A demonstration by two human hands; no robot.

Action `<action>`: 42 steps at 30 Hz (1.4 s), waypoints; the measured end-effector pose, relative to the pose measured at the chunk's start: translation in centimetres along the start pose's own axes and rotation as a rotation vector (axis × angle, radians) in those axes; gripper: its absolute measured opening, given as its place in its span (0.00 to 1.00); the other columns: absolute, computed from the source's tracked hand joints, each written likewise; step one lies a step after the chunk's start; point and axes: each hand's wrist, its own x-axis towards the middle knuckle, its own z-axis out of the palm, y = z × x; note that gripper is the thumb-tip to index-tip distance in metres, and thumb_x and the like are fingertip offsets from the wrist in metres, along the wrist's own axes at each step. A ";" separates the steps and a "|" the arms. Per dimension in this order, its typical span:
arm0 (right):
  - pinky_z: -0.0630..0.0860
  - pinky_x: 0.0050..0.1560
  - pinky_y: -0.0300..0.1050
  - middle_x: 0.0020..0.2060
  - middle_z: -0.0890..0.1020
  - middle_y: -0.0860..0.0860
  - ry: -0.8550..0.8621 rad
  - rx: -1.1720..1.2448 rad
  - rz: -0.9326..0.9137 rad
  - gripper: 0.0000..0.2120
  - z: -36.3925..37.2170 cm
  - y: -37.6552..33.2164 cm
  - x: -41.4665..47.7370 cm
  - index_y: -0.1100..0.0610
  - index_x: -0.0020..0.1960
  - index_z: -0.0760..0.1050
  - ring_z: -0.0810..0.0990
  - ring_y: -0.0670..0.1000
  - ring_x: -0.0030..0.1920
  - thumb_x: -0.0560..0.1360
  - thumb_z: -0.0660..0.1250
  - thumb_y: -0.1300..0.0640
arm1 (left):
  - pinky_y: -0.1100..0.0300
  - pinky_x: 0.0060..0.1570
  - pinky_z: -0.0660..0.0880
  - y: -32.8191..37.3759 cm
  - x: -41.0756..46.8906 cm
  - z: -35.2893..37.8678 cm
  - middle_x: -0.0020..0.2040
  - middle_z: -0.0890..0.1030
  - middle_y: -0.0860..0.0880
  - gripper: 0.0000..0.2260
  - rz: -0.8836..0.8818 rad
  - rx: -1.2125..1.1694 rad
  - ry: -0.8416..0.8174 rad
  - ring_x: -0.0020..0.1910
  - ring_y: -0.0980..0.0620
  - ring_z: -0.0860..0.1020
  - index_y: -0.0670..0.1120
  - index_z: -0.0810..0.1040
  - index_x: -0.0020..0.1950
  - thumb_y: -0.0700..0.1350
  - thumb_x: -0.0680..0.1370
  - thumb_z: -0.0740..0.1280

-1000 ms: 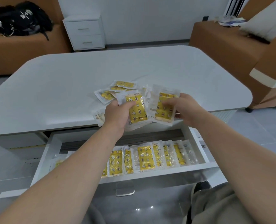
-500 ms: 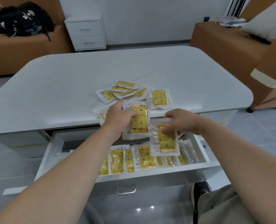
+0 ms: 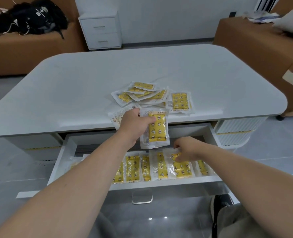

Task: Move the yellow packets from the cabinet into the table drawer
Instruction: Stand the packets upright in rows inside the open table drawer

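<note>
A pale grey tabletop [image 3: 73, 86] is seen, with a brown sofa [image 3: 22, 54] and a black backpack [image 3: 35, 16] beyond its far left corner. A white cabinet [image 3: 101, 30] is set against the wall, and a second brown seat [image 3: 253, 43] is placed off the far right corner. A loose heap of yellow packets [image 3: 180, 101] is spread near the middle of the tabletop's near edge.

Now the hands: the left hand [image 3: 133, 124] is raised just over that near edge, fingers and thumb curled round one upright packet [image 3: 156, 129], which is held above the open drawer [image 3: 159, 182]. The right hand [image 3: 187, 148] is lowered into the drawer, and the top of a second packet [image 3: 181, 167], laid flat toward the drawer's right end, is pinched in its fingertips.

Inside, a row of packets [image 3: 132, 167] is lined up side by side along the front wall, slightly overlapped
</note>
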 end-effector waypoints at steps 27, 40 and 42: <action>0.82 0.50 0.55 0.49 0.86 0.61 -0.108 0.759 -0.022 0.15 -5.1 2.4 -4.5 0.61 0.58 0.77 0.86 0.62 0.50 0.74 0.76 0.64 | 0.51 0.48 0.83 -0.6 -1.8 3.6 0.46 0.86 0.43 0.08 -0.089 0.233 -0.346 0.45 0.45 0.86 0.43 0.83 0.53 0.39 0.74 0.76; 0.81 0.33 0.39 0.52 0.79 0.49 -0.075 0.102 0.225 0.32 -0.4 5.0 -2.2 0.57 0.72 0.67 0.84 0.50 0.41 0.73 0.77 0.53 | 0.59 0.46 0.71 -0.5 0.3 0.0 0.55 0.80 0.52 0.08 0.481 0.867 0.194 0.53 0.52 0.76 0.50 0.79 0.57 0.44 0.79 0.65; 0.82 0.40 0.41 0.58 0.76 0.51 -0.049 -0.043 0.229 0.35 0.3 4.5 -2.0 0.55 0.73 0.66 0.82 0.52 0.47 0.72 0.78 0.52 | 0.58 0.50 0.71 -0.6 0.6 -0.7 0.59 0.78 0.50 0.11 0.479 0.952 0.230 0.59 0.49 0.74 0.49 0.78 0.60 0.45 0.79 0.66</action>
